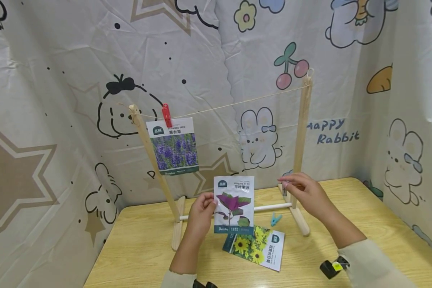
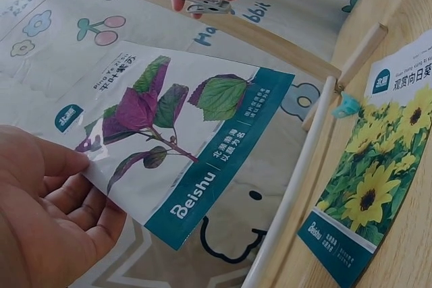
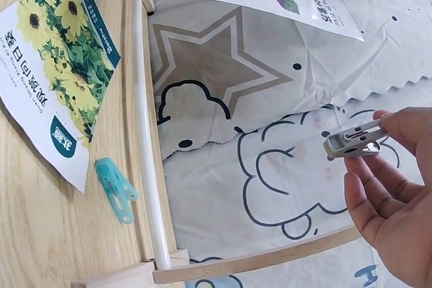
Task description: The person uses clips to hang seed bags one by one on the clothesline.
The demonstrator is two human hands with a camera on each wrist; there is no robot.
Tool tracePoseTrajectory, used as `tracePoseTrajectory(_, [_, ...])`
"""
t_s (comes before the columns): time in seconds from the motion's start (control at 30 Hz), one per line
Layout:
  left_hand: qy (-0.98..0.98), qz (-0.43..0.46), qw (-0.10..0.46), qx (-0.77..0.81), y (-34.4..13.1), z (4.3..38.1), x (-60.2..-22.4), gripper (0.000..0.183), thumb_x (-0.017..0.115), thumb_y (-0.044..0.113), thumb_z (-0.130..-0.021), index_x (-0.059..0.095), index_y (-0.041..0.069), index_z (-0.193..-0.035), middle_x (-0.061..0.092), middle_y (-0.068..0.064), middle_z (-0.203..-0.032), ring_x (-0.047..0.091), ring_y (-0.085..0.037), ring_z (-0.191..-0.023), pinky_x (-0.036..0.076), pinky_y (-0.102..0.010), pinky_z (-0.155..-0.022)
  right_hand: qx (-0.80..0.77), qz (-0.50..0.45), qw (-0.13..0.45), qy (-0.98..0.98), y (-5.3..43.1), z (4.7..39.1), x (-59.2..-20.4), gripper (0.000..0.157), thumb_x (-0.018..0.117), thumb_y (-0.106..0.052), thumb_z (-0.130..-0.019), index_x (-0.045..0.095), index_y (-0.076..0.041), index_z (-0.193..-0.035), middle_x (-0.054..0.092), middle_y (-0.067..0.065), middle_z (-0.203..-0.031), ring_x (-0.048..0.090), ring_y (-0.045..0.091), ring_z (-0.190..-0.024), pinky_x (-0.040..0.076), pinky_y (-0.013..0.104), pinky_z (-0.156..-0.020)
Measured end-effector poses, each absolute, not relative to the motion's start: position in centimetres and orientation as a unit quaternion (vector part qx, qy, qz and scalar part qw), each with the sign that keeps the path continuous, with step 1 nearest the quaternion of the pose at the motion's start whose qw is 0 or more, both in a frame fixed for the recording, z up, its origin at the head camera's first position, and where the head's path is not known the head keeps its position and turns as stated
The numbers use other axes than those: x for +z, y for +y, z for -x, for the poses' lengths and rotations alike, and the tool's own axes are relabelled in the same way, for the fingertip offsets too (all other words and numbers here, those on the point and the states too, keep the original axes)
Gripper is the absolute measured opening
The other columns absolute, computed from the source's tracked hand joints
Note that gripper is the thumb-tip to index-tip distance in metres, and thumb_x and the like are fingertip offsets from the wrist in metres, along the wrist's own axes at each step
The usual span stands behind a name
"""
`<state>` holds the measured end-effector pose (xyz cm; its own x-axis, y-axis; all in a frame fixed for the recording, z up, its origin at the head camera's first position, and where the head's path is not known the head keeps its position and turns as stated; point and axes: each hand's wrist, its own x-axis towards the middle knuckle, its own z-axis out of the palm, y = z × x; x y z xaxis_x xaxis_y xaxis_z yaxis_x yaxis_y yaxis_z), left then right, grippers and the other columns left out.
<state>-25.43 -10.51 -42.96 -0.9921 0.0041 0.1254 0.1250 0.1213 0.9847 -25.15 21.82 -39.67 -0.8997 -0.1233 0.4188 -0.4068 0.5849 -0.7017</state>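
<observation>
My left hand (image 1: 201, 214) pinches the left edge of a seed packet (image 1: 234, 204) with a purple-leaved plant on it, held upright below the string. Between the thumb and fingers of my right hand (image 1: 307, 196) is a grey clothespin (image 3: 354, 141), near the right post. On the string (image 1: 234, 105), at its left end, a red clothespin (image 1: 167, 115) holds a lavender seed packet (image 1: 176, 150). A sunflower seed packet (image 1: 263, 250) lies on the table, partly behind the held packet in the head view. Close to it lies a turquoise clothespin (image 1: 275, 219).
Two wooden posts, the left (image 1: 155, 164) and the right (image 1: 302, 140), carry the string and stand on wooden feet. A white rod (image 1: 272, 207) joins them low down. Behind the wooden table (image 1: 137, 240) hangs a printed curtain (image 1: 201, 48).
</observation>
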Motion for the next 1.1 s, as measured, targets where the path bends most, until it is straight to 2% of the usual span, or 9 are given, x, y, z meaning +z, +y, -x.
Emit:
tracePoseTrajectory(0.7, [-0.744, 0.031, 0.065, -0.664, -10.4, 25.5, -42.5, 0.026, 0.054, 0.011, -0.104, 0.059, 0.000, -0.127, 0.067, -0.013, -0.111, 0.059, -0.011, -0.098, 0.051, -0.028, -0.092, 0.415, -0.164, 0.173, -0.878, 21.5, 25.9, -37.2, 0.027, 0.056, -0.031, -0.105, 0.071, -0.020, -0.124, 0.063, 0.004, -0.122, 0.059, 0.012, -0.097, 0.051, 0.020, -0.081])
tracePoseTrajectory(1.1, [-0.737, 0.030, 0.073, -0.671, -10.3, 25.4, -42.4, 0.025, 0.055, 0.010, -0.104, 0.059, 0.000, -0.126, 0.068, -0.012, -0.107, 0.058, -0.010, -0.096, 0.050, -0.023, -0.087, 0.413, -0.167, 0.167, -0.880, 21.2, 26.1, -36.1, 0.027, 0.056, -0.032, -0.105, 0.071, -0.020, -0.123, 0.062, 0.004, -0.123, 0.058, 0.015, -0.097, 0.051, 0.021, -0.080])
